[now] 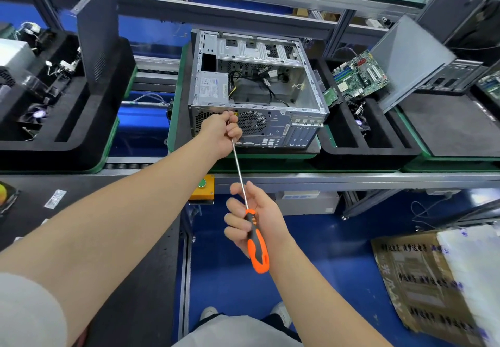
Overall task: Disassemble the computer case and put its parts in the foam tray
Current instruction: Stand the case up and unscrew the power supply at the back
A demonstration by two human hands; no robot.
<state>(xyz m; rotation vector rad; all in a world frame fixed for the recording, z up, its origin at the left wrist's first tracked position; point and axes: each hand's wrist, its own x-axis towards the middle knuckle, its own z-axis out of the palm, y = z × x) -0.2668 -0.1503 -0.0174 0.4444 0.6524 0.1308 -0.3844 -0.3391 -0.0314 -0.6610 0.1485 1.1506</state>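
Because the screwdriver shaft was so long, we judged its tip could skid off the case rear if the handle wobbled. Our left hand, arm outstretched toward twelve o'clock, pinched the tip; our right hand closed its grip round the handle at six. Case sat at twelve, tray at two.

The computer case lies open side up, its rear panel at the conveyor's near edge. The left hand grips the screwdriver shaft there (tip hidden); the right hand holds its orange handle. The foam tray sits just right of the case.
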